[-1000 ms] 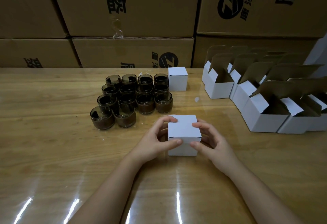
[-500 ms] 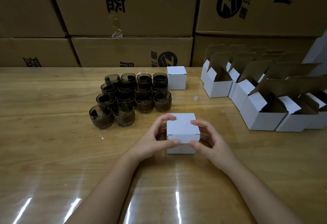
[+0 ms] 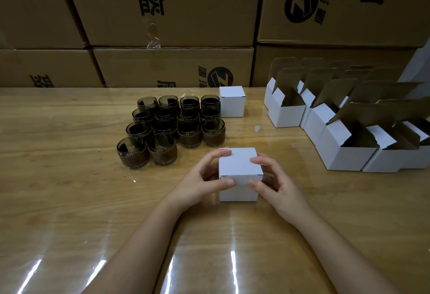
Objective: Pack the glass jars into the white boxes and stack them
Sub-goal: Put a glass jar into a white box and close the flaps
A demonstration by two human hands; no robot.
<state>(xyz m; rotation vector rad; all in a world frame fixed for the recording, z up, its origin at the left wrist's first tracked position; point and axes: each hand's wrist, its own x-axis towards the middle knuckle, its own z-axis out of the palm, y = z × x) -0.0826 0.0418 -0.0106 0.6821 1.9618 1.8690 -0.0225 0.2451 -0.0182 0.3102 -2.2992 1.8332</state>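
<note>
Holding the closed white box [image 3: 239, 168] on the surface [image 3: 69, 200], I grip it between my left hand [image 3: 200, 179] and right hand [image 3: 277, 182], with my fingers curled over its top edges and my thumbs on the near face. I judge the lid needs pressing flush, then a level carry to the other closed box [image 3: 232, 102] beyond my fingers. Glass jars [image 3: 172, 128] stand ahead-left of my left hand, and open boxes [image 3: 286, 112] are to the far right. Cartons [image 3: 172, 7] behind show inverted black characters and a round logo, which I cannot read.

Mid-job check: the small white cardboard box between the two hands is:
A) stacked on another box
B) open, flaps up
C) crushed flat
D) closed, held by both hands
D: the small white cardboard box has its lid shut, with the left hand and right hand gripping its sides.
</note>
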